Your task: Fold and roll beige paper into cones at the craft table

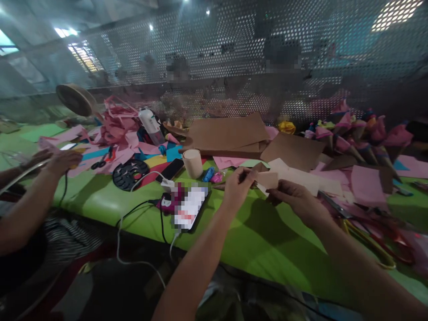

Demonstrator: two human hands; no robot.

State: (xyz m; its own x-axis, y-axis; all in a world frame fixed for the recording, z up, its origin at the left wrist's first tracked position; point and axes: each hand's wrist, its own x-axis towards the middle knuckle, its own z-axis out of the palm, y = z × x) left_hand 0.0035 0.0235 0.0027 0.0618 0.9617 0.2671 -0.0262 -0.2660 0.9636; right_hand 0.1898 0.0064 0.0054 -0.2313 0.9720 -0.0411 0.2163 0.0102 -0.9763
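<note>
Over the green table (240, 232), a small cream piece of paper (268, 179) is stretched between my two hands. My left hand (240, 182) pinches its left end between thumb and fingers. At the lower right corner, my right hand (290, 194) is closed on the same paper. Some of the fingertips are hidden by the angle. Just beyond my right hand lie larger cream paper sheets (302, 177). A pair of scissors (334, 206) rests to the right of that hand. Left of my left hand are small blue and pink wrapped pieces (217, 176).
A phone (192, 207) with a charging cable lies left of my forearm, near a cream roll (193, 163). Brown cardboard (227, 133) is stacked behind. Pink paper cones (364, 133) crowd the right. Another person's hand (63, 161) works at far left. A perforated screen (227, 58) stands behind.
</note>
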